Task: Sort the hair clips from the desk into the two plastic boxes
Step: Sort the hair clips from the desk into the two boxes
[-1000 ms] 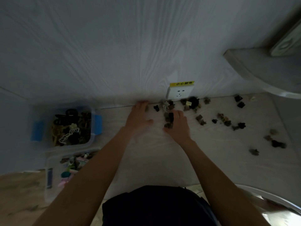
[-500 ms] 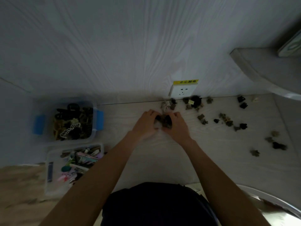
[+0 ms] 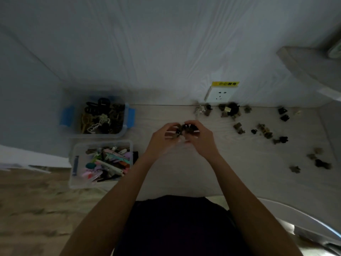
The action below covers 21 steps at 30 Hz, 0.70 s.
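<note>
Cupping toward each other above the middle of the desk (image 3: 184, 172), the left hand (image 3: 162, 141) and right hand (image 3: 201, 140) have their fingers curled around a small bunch of dark hair clips (image 3: 186, 129). The bunch is blurred and partly covered by the fingers, so the number of clips and which hand carries which one cannot be told. Light is dim; colours of the small clips read only as black or brownish.

Loose clips (image 3: 265, 131) lie scattered across the right half of the desk, with a denser group (image 3: 228, 109) along the back edge under the wall socket (image 3: 220, 93). Individual shapes are hard to make out. A rounded grey edge at the lower right is cut off by the frame.

At the desk's left edge stand two clear plastic boxes, just beside each other. The far box (image 3: 127, 115), with blue latches, holds dark and brownish claw clips plus a pale chain-like piece. The near box (image 3: 75, 154) holds flat, colourful clips in pink, purple, teal and white, piled loosely.
</note>
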Available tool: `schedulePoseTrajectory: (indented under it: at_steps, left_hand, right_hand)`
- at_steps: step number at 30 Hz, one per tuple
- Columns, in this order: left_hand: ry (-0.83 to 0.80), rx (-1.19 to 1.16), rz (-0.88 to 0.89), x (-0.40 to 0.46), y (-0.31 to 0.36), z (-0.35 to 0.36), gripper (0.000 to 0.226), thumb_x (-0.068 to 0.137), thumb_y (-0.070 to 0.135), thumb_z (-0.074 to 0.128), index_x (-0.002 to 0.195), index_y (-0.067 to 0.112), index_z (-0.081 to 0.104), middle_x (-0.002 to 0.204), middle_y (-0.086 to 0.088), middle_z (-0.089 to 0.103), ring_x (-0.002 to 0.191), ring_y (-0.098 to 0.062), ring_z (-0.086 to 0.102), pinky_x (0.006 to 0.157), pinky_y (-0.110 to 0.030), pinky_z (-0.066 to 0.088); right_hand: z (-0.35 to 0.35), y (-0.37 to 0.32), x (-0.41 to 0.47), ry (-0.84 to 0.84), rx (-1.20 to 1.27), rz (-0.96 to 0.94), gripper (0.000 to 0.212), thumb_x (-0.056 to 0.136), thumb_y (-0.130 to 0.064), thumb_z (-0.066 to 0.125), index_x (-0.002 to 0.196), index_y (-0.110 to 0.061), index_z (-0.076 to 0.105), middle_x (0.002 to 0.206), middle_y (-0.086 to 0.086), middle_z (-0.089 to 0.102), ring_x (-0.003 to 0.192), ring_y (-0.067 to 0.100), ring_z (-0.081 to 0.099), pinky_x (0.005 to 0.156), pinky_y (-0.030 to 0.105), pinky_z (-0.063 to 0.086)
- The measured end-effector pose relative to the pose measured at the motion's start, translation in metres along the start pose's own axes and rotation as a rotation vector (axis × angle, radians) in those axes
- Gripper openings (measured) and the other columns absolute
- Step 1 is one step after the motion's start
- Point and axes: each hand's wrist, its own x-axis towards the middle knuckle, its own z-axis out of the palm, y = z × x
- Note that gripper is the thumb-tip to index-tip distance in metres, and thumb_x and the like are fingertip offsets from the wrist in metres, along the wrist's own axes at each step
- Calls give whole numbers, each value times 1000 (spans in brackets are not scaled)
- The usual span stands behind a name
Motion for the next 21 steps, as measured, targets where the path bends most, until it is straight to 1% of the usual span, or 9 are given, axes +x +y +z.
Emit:
schedulePoseTrajectory:
  at_steps: [2, 6, 9, 11, 13, 14, 16, 18, 21]
  left_hand:
    - [93, -29, 58, -11, 9, -18, 46, 80, 3, 68, 122, 16, 54, 109, 7, 60, 95, -3, 58, 84, -7, 47]
    - [276, -49, 109, -32, 18, -71, 44, 83, 7, 65, 118, 28, 51, 108, 18, 57, 93, 13, 55, 83, -5, 45]
    - [402, -9, 100, -45, 12, -112, 43, 82, 7, 66, 117, 28, 53, 111, 10, 60, 95, 7, 58, 88, -11, 47]
    - [436, -20, 55, -51, 4, -137, 45, 80, 2, 65, 116, 27, 53, 108, 6, 61, 95, -4, 60, 90, -22, 50]
    - [459, -8, 9, -57, -3, -159, 44, 80, 1, 64, 116, 23, 53, 105, 2, 60, 94, -11, 60, 89, -29, 51]
    - [464, 3, -5, -59, -5, -169, 42, 81, 1, 64, 117, 19, 53, 105, 0, 60, 93, -11, 60, 88, -26, 51]
    - [477, 57, -22, -62, -9, -187, 38, 83, 0, 62, 119, 10, 53, 106, -1, 59, 89, -4, 58, 81, -8, 46]
    - [517, 225, -43, -65, -14, -202, 35, 84, 3, 60, 118, 9, 55, 109, -2, 60, 86, -6, 56, 72, -4, 40]
    - [533, 421, -94, -68, -25, -215, 37, 82, 10, 62, 118, 20, 59, 115, -6, 62, 97, -21, 60, 83, -25, 45]
  right_hand:
    - [9, -23, 0, -33, 99, -17, 27, 85, -7, 64, 110, -16, 59, 93, -4, 60, 88, 24, 66, 73, 36, 60]
    - [43, -73, 6, -149, 203, -94, 24, 87, -5, 60, 110, -13, 59, 99, 8, 62, 80, 18, 67, 68, 29, 60]
    - [80, -102, 15, -254, 185, -99, 22, 87, -3, 59, 106, -14, 60, 98, 9, 61, 80, 20, 66, 68, 31, 61]
    - [106, -114, 24, -308, 101, -143, 22, 86, -7, 61, 107, -15, 60, 94, -1, 61, 90, 25, 65, 77, 43, 59]
    - [129, -126, 30, -367, 6, -193, 24, 85, -10, 62, 109, -15, 60, 96, -3, 61, 97, 27, 64, 81, 45, 57]
    - [139, -131, 33, -397, -29, -201, 26, 86, -10, 61, 112, -13, 59, 102, 2, 61, 99, 27, 63, 78, 40, 58]
    - [157, -143, 36, -434, -106, -236, 31, 87, -8, 60, 118, -9, 56, 114, 13, 61, 101, 28, 63, 73, 30, 59]
    - [172, -148, 41, -429, -233, -326, 36, 86, -6, 59, 122, -7, 55, 117, 18, 61, 102, 30, 62, 82, 37, 55]
    - [185, -147, 50, -463, -506, -417, 48, 86, -11, 58, 132, -14, 47, 126, 20, 54, 112, 34, 53, 93, 38, 43]
